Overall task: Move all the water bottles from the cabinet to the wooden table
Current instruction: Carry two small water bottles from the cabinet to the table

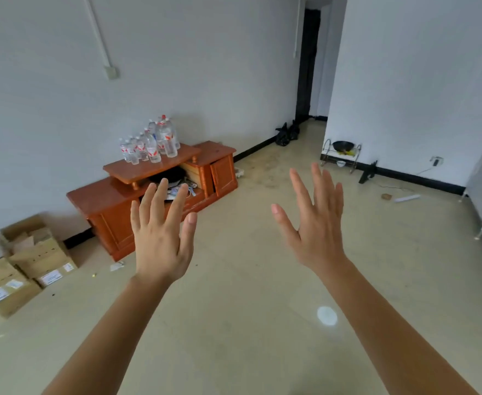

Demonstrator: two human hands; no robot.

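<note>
Both hands are stretched forward with spread fingers and hold nothing: the left hand (160, 246) and the right hand (316, 235). The water bottles (151, 142) stand together on top of the wooden cabinet (114, 220), against the wall.

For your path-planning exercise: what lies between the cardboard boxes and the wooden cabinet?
Head view: bare floor between cardboard boxes and cabinet, with one paper scrap nearby.

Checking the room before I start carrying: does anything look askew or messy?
The cabinet door on the right hangs ajar, clutter spills from its open middle shelf, and litter lies on the floor. The bottles all stand upright.
</note>
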